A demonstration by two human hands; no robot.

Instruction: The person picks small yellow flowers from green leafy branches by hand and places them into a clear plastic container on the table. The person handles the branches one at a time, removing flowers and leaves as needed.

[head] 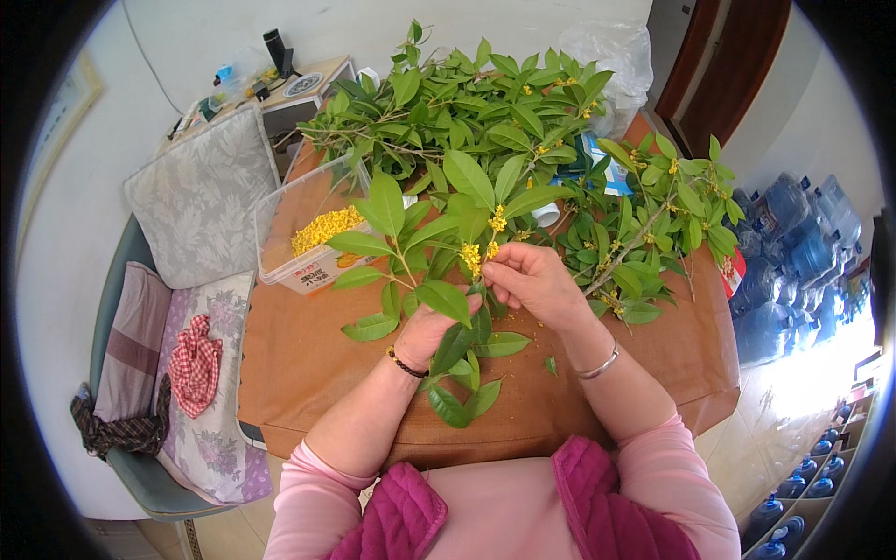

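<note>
My left hand [428, 330] grips a leafy osmanthus branch [448, 297] above the table, with leaves covering part of the fingers. Small yellow flower clusters [471, 257] sit along its stem. At one of these clusters, the thumb and fingertips of my right hand [528, 280] are pinched together; whether a flower is between them is too small to tell. A clear plastic box [274, 231] stands left of the branch, holding a heap of loose yellow flowers [326, 229].
A large pile of cut branches [462, 112] covers the far side of the brown-covered table [308, 371]. More flowering branches [651, 224] lie at the right. A cushioned bench [210, 448] stands left; blue water bottles [784, 245] are stacked right.
</note>
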